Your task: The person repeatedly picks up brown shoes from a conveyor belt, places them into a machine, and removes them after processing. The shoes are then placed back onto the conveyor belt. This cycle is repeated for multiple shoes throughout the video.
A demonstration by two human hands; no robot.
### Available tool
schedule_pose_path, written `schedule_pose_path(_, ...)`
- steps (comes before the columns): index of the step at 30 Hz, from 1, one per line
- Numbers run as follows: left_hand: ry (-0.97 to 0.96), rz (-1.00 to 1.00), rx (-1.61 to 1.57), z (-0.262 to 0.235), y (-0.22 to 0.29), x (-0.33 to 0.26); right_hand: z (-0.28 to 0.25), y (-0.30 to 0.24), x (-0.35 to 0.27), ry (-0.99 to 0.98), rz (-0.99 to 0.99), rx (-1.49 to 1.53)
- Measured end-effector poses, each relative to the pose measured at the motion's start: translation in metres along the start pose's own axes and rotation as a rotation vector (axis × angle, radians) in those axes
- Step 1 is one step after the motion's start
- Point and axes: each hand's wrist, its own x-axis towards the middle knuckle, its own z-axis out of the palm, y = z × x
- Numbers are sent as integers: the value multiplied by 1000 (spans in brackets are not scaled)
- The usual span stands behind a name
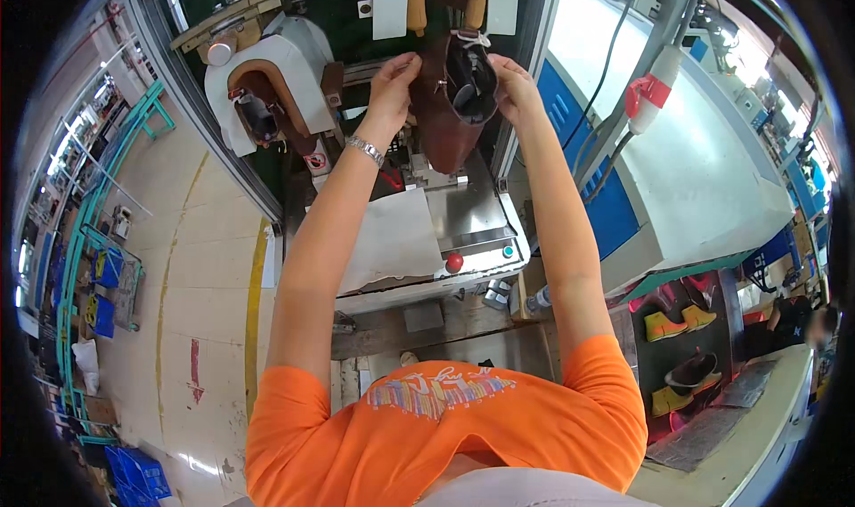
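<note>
I am watching a brown boot (452, 106) being held up at the far side of the scene, over the steel plate (472, 213) of the machine (427, 231). Its long axis is running near to far, with the open top facing up toward me and the dark lining showing inside. The boot is sitting right between both hands, so neither one is clearly nearer. The left hand (394, 78) is pinching the left edge of the opening, fingers curled over the rim, a metal watch (365, 150) showing on that wrist. The right hand (514, 87) is gripping the right edge the same way, so both hands are clamped on the boot. Both forearms are stretching out almost straight from the orange shirt (445, 427) toward the far side. A sheet of white paper (392, 240) is lying on the machine near a red button (454, 262). To the far left a white padded form (267, 80) is holding another dark shoe, and to the near right a rack (681, 356) is carrying yellow-soled shoes.
</note>
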Motion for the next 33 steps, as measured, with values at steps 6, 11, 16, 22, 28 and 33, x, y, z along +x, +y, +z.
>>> schedule_pose_path(6, 63, 15, 107, -6, -20, 3, -13, 22, 3, 27, -15, -16)
schedule_pose_path(11, 419, 685, 922, -4, -17, -52, -54, 71, -30, 169, -23, -272)
schedule_pose_path(16, -193, 998, 1388, 50, 34, -136, -76, 132, -85, -277, 418, 275)
schedule_pose_path(22, -244, 550, 1608, 57, 33, -151, -37, 138, -103, -302, 287, 542)
schedule_pose_path(28, -290, 474, 1651, 55, 7, -154, -90, 192, -52, -149, 361, 617)
schedule_pose_path(33, -243, 503, 1702, 50, -12, -152, -86, 193, -35, -89, 376, 539)
